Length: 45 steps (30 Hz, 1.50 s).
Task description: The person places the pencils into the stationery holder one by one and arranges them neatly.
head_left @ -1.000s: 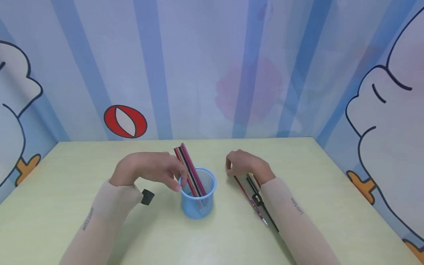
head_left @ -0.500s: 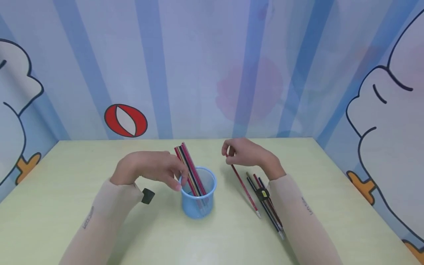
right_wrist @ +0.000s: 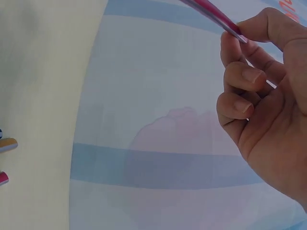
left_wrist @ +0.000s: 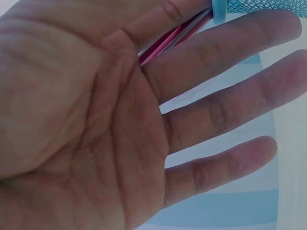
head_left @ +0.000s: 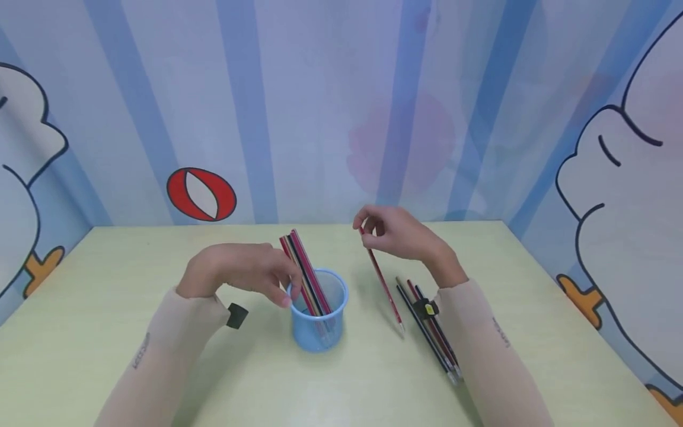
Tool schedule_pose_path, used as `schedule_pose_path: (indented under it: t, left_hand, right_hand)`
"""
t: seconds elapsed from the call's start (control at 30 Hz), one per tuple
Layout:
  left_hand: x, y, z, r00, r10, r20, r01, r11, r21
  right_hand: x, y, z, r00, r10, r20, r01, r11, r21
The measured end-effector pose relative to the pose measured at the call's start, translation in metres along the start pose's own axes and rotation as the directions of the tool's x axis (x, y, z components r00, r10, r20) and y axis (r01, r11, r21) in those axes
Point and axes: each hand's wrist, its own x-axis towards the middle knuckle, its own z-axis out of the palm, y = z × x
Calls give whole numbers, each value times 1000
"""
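Note:
My left hand [head_left: 253,273] is at the left rim of a light blue cup [head_left: 317,332], thumb and forefinger pinching the edge; its other fingers stretch out straight in the left wrist view. Several pencils [head_left: 306,270], pink, red, black and gold, lean leftward in the cup. Above the table to the cup's right, my right hand [head_left: 400,231] holds a red pencil [head_left: 384,281] by its upper end between thumb and forefinger. The pencil hangs slanted, its pale end downward. In the right wrist view, the pinched end of this pencil [right_wrist: 218,17] shows at the top.
Several dark and red pencils [head_left: 424,332] lie together on the pale yellow table [head_left: 256,385], partly beneath the right forearm. A small black wrist device [head_left: 425,308] hides some of them. A blue striped backdrop [head_left: 320,118] stands behind the table.
My right hand has risen and moved away from me, lifting the red pencil; its lower end has swung up and left, off the other pencils. The left hand and cup stay put.

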Motion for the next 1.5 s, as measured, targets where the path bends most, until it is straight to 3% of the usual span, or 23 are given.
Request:
schedule_pose_path:
  t: [0.17, 0.53, 0.77, 0.93, 1.23, 1.5]
  left_hand:
    - [-1, 0, -3, 1000, 30, 0, -30, 1000, -2]
    - [0, 0, 1, 1000, 10, -4, -10, 1000, -15]
    - [1, -1, 0, 1000, -8, -7, 8, 1000, -16]
    - [1, -1, 2, 1000, -25, -9, 25, 999, -34]
    - [0, 3, -1, 1000, -21, -13, 21, 1000, 5]
    - [0, 3, 0, 999, -40, -13, 40, 999, -4]
  right_hand:
    - [0, -6, -5, 997, -48, -65, 47, 999, -18]
    - [-13, -29, -11, 973, -111, -201, 114, 994, 2]
    - [-17, -40, -16, 935, -200, -293, 211, 977, 5]
    - [-19, -42, -15, 909, -221, -354, 248, 968, 30]
    - [-20, -46, -19, 828, -253, -501, 368, 919, 144]
    - [-19, -47, -18, 779, -276, -563, 426, 892, 153]
